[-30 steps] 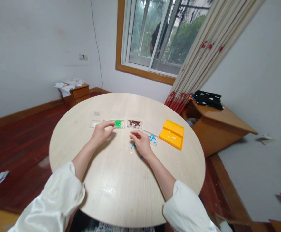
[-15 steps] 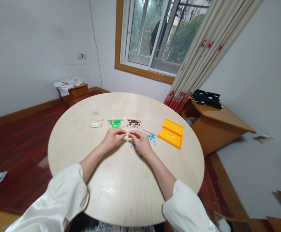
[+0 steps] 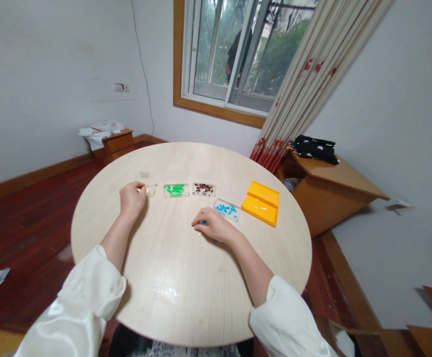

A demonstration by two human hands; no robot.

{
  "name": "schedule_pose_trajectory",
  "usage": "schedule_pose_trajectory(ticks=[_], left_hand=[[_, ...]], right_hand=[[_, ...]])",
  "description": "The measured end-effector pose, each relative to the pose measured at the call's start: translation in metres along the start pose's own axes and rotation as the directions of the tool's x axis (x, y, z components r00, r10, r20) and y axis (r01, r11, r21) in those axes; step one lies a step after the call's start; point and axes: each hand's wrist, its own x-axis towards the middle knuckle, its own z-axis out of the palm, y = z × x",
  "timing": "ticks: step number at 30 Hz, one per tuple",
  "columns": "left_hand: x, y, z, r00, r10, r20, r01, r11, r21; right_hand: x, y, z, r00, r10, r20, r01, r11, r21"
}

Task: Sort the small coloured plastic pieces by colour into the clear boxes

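Observation:
At the leftmost clear box (image 3: 150, 191), which has a few yellow and white bits in it, my left hand (image 3: 132, 198) pinches a small yellow piece (image 3: 144, 186). My right hand (image 3: 213, 223) is low over the tabletop in front of the box of blue pieces (image 3: 226, 208). Its fingers are drawn together, and what lies between the tips is too small to make out. Loose blue pieces (image 3: 203, 222) show partly under that hand, with a tiny pale piece (image 3: 200, 234) just in front of them.
Green pieces (image 3: 175, 190) and brown pieces (image 3: 203, 189) fill two clear boxes between my hands, farther back. An opened yellow case (image 3: 261, 214) with a few white bits lies at the right. All stand on a round wooden table (image 3: 171, 248).
My hands have parted from the middle. The left one has carried the yellow piece left to the leftmost box; the right one has dropped nearer the table over the loose pieces.

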Motion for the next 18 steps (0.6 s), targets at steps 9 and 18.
schedule_pose_trajectory(ticks=[9, 18], left_hand=[[-0.007, 0.013, -0.003, 1.000, -0.001, 0.000, 0.001, 1.000, -0.001], [-0.067, 0.081, 0.005, 0.723, 0.553, 0.415, -0.404, 0.825, -0.395]], right_hand=[[-0.001, -0.002, -0.003, 0.998, 0.050, -0.042, -0.052, 0.998, -0.026], [-0.020, 0.012, -0.046, 0.943, 0.238, -0.232, -0.226, 0.971, 0.078]])
